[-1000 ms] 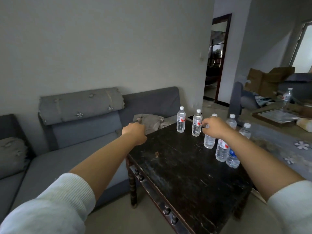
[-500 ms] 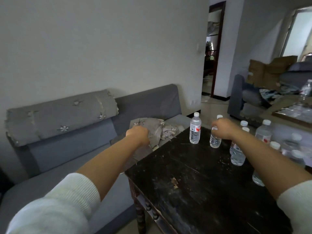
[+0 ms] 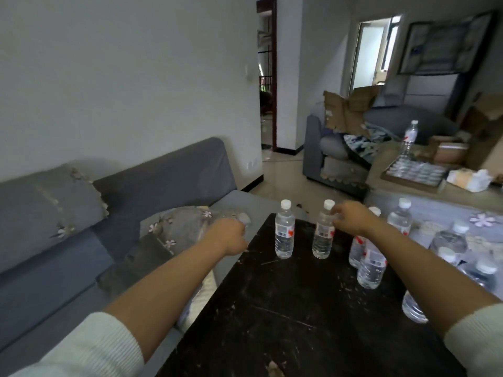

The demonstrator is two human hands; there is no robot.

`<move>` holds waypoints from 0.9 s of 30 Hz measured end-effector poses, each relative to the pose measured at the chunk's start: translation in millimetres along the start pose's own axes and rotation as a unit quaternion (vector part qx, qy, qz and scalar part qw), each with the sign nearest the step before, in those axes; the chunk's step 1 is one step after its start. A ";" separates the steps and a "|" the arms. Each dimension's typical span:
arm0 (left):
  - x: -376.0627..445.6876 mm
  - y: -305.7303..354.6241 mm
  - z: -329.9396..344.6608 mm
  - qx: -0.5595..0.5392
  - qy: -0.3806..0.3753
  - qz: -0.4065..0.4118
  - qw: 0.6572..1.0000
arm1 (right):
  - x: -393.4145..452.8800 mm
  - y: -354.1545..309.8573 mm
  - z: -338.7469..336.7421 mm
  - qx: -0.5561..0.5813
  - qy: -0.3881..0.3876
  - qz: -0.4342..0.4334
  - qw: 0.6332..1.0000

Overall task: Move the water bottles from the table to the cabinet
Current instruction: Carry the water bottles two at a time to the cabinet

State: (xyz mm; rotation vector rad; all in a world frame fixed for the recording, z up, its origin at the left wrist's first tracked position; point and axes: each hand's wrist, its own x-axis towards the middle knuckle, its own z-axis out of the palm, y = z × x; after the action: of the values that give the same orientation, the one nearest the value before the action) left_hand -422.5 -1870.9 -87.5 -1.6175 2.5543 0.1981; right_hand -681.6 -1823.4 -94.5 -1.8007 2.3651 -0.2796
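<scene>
The right grip [image 3: 349, 217] is narrow, its fingers curled round the neck of a capped water bottle [image 3: 323, 232] that stands upright on the dark wooden surface [image 3: 285, 308]. Just to the left of this grip, close but apart from it, a second bottle [image 3: 284, 231] stands upright near the far edge of the surface. Directly beneath the right wrist and forearm two more bottles stand close together: the nearer bottle [image 3: 371, 263] with a red-and-white label, and a partly hidden bottle [image 3: 356, 250] just behind it. Further back along the forearm, the bottom of a low bottle [image 3: 413, 308] shows under the arm near the right edge of the surface. To the right of the grip, beyond the surface's edge, several blurred bottles [image 3: 449, 238] stand over a flower-patterned cloth [image 3: 483, 220].

The left grip [image 3: 228, 236] is closed in a fist over the left edge of the surface, well to the left of the two far bottles. A pale, blurred object [image 3: 243, 219] shows at its top; I cannot tell what it is or whether the hand holds it. Beyond and left of this grip lies a grey sofa [image 3: 163, 180] with a flowered cushion [image 3: 177, 227]. Both sleeves are white knit. Far off to the right of the right grip, a lone bottle [image 3: 408, 137] stands by a tray [image 3: 413, 172].
</scene>
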 end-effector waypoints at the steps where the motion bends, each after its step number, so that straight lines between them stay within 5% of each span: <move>1: 14.6 1.6 2.6 0.004 -0.001 0.005 1.000 | 12.7 3.8 2.1 0.008 0.007 0.009 1.000; 17: 227.0 66.8 38.6 -0.138 -0.038 0.095 0.985 | 153.0 52.6 69.5 0.054 -0.040 0.083 0.994; 27: 274.3 68.7 45.6 -0.037 -0.109 0.170 0.979 | 157.3 28.9 73.3 -0.003 -0.033 0.160 0.987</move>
State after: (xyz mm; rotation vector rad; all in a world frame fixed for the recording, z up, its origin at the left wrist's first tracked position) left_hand -600.3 -2078.2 -173.9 -1.0953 2.6535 0.4767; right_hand -733.0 -1971.5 -174.2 -1.3783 2.5562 -0.1686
